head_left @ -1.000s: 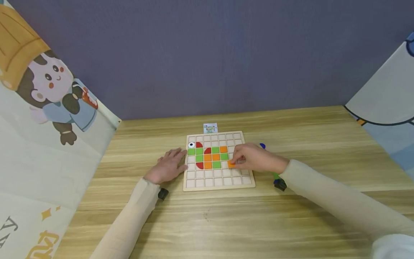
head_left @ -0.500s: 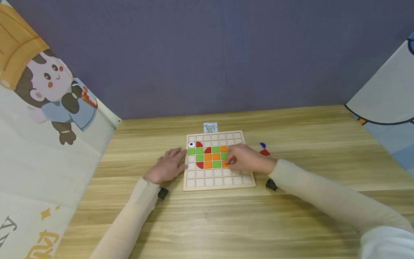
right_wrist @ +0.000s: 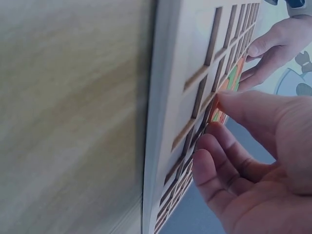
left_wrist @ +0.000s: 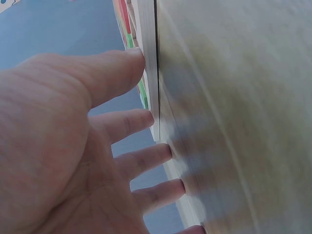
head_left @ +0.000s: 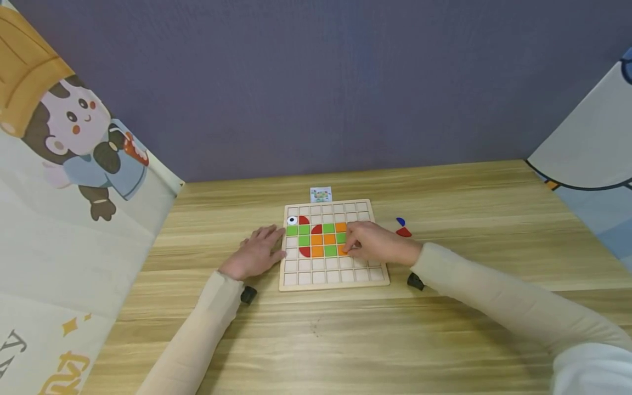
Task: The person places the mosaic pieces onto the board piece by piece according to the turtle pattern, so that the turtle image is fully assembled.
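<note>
A wooden grid board (head_left: 320,280) lies on the table, with green, orange and red tiles and a round eye piece (head_left: 292,220) in its cells. My right hand (head_left: 376,243) pinches an orange square tile (head_left: 342,250) between thumb and index finger, at a cell right of a green tile (head_left: 330,250). The right wrist view shows the thumb (right_wrist: 239,105) against the orange piece, the other fingers curled by the grid. Along the board's left edge, my left hand (head_left: 253,254) rests with spread fingers, its thumb (left_wrist: 117,73) touching the rim in the left wrist view.
Right of the board lie a blue half-round piece (head_left: 400,221) and a red rounded piece (head_left: 404,232). A small picture card (head_left: 321,194) sits behind the board. A dark partition (head_left: 355,88) stands at the table's back edge.
My right hand has moved left with the orange tile, bringing it beside the green tile. The red piece on the table has come into sight. My left hand stays put.
</note>
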